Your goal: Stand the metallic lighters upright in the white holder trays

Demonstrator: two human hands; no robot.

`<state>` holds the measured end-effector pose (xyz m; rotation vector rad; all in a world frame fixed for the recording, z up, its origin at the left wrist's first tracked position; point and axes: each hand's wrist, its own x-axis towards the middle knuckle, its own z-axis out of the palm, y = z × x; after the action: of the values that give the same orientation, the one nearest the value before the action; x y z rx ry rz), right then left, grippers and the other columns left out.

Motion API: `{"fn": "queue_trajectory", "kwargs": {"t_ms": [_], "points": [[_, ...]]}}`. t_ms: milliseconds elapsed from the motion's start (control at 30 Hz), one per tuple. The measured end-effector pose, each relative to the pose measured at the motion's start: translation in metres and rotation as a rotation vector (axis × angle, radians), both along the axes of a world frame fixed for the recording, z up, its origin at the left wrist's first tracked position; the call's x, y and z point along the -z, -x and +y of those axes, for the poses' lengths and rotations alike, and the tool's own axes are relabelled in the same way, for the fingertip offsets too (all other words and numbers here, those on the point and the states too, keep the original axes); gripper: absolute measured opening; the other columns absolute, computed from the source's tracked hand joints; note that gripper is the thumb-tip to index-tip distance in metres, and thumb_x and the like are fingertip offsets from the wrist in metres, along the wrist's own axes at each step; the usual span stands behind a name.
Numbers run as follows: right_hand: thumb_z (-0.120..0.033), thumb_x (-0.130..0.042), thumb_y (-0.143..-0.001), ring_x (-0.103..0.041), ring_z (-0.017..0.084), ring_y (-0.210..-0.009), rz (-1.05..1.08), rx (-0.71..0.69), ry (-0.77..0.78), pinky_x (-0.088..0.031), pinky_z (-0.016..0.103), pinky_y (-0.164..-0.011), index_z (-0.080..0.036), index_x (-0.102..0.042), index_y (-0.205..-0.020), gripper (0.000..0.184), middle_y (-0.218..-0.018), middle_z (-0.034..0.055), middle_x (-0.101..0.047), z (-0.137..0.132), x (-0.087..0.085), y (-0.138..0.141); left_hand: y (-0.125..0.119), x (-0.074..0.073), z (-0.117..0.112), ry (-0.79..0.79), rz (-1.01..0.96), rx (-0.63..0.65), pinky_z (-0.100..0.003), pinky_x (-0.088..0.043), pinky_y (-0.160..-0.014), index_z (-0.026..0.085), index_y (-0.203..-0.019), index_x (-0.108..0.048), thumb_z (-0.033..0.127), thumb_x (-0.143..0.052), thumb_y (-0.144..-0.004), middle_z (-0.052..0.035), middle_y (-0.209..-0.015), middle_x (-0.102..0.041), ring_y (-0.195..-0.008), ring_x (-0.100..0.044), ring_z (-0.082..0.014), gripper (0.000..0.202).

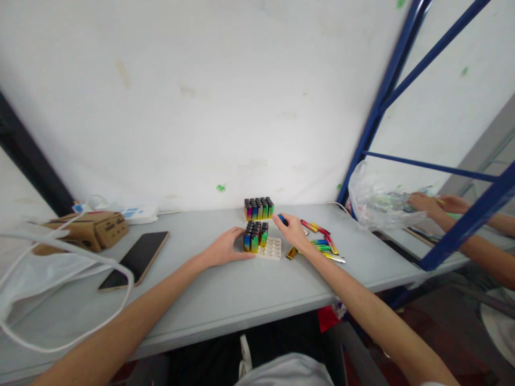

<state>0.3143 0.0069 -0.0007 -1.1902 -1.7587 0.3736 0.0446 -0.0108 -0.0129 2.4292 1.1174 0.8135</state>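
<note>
A white tray point(274, 250) lies mid-table, its left part filled with several upright rainbow-coloured lighters point(255, 237). My left hand point(225, 247) rests against the tray's left side, fingers curled on it. Just right of the tray, my right hand point(293, 229) pinches one blue lighter point(282, 219) between its fingertips. Loose lighters point(322, 242) lie scattered on the table to the right of that hand. A second full tray of lighters point(258, 208) stands behind, near the wall.
A phone point(135, 259) lies face-up at left, beside a cardboard box point(86, 229) and a white bag with loops point(36, 273). A blue shelf frame point(382, 102) rises at right. Another person's hands point(436, 205) handle a plastic bag point(372, 201).
</note>
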Motion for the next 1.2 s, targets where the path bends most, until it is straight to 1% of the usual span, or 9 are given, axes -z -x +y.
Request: {"fn": "queue_trajectory", "kwargs": {"t_ms": [233,433,633,700,767,867,933,1100,1200], "points": [[-0.053,-0.047,-0.088,-0.037,0.015,-0.061,-0.031,0.052,-0.031,-0.025,0.029,-0.060,-0.024,-0.039,-0.063,0.039,-0.059,-0.0033,-0.039,0.000,0.002,-0.003,0.002,0.007,0.001,-0.038,0.006,-0.003,-0.051,-0.050,-0.117,0.017,-0.135,-0.067,0.061,-0.086,-0.077,-0.0160,-0.137,-0.066,-0.128,-0.065,-0.0378,0.076],[-0.060,-0.048,-0.099,-0.043,0.016,-0.062,-0.062,-0.025,-0.034,-0.031,0.029,-0.060,-0.023,-0.045,-0.067,0.048,-0.061,-0.0029,-0.045,-0.007,-0.002,-0.006,0.001,0.005,-0.002,-0.024,0.021,0.003,-0.050,-0.050,-0.117,0.017,-0.135,-0.065,0.060,-0.087,-0.076,-0.0152,-0.136,-0.065,-0.128,-0.064,-0.0380,0.076],[-0.058,-0.039,-0.109,-0.059,0.019,-0.074,-0.107,-0.196,-0.057,-0.048,0.031,-0.071,-0.023,-0.058,-0.092,0.043,-0.089,0.0045,-0.064,-0.018,-0.012,-0.009,-0.001,0.003,-0.007,-0.012,0.024,-0.008,-0.051,-0.052,-0.113,0.021,-0.132,-0.064,0.065,-0.090,-0.070,-0.0126,-0.130,-0.066,-0.124,-0.065,-0.0378,0.080],[-0.059,-0.039,-0.109,-0.061,0.020,-0.082,-0.155,-0.215,-0.111,-0.049,0.032,-0.077,-0.023,-0.059,-0.090,0.045,-0.095,0.0068,-0.064,-0.019,-0.013,-0.011,-0.002,0.004,-0.006,-0.012,0.024,-0.012,-0.052,-0.052,-0.113,0.021,-0.131,-0.064,0.065,-0.090,-0.070,-0.0121,-0.130,-0.066,-0.123,-0.065,-0.0379,0.080],[-0.060,-0.041,-0.109,-0.059,0.020,-0.078,-0.245,-0.229,-0.121,-0.047,0.032,-0.075,-0.023,-0.056,-0.082,0.048,-0.086,0.0048,-0.063,-0.020,-0.014,-0.012,-0.002,0.005,-0.006,-0.010,0.026,-0.009,-0.051,-0.052,-0.113,0.020,-0.130,-0.064,0.065,-0.090,-0.070,-0.0127,-0.129,-0.066,-0.123,-0.065,-0.0380,0.080],[-0.059,-0.043,-0.109,-0.051,0.017,-0.063,-0.369,-0.287,-0.028,-0.040,0.030,-0.066,-0.022,-0.055,-0.074,0.052,-0.068,-0.0003,-0.059,-0.022,-0.015,-0.013,-0.002,0.004,-0.005,-0.008,0.031,-0.008,-0.051,-0.053,-0.110,0.020,-0.126,-0.064,0.065,-0.089,-0.070,-0.0122,-0.126,-0.067,-0.119,-0.066,-0.0378,0.077],[-0.060,-0.044,-0.109,-0.051,0.015,-0.059,-0.364,-0.294,0.024,-0.038,0.028,-0.064,-0.021,-0.056,-0.072,0.055,-0.064,-0.0007,-0.061,-0.025,-0.018,-0.013,-0.002,0.003,-0.006,-0.008,0.035,-0.005,-0.051,-0.053,-0.109,0.020,-0.124,-0.065,0.066,-0.089,-0.070,-0.0114,-0.125,-0.067,-0.118,-0.066,-0.0375,0.075],[-0.064,-0.052,-0.105,-0.065,0.018,-0.061,-0.178,-0.370,0.116,-0.045,0.028,-0.062,-0.021,-0.061,-0.073,0.054,-0.065,0.0011,-0.071,-0.032,-0.022,-0.015,-0.001,0.004,-0.005,-0.002,0.056,-0.013,-0.051,-0.053,-0.107,0.019,-0.122,-0.064,0.068,-0.088,-0.070,-0.0123,-0.124,-0.068,-0.116,-0.066,-0.0380,0.075],[-0.064,-0.058,-0.102,-0.071,0.021,-0.063,-0.199,-0.470,0.157,-0.050,0.029,-0.063,-0.023,-0.058,-0.073,0.050,-0.065,0.0013,-0.074,-0.030,-0.017,-0.016,-0.001,0.006,-0.003,-0.005,0.063,-0.015,-0.051,-0.054,-0.105,0.019,-0.120,-0.064,0.068,-0.087,-0.070,-0.0123,-0.122,-0.068,-0.114,-0.066,-0.0380,0.074]]}}
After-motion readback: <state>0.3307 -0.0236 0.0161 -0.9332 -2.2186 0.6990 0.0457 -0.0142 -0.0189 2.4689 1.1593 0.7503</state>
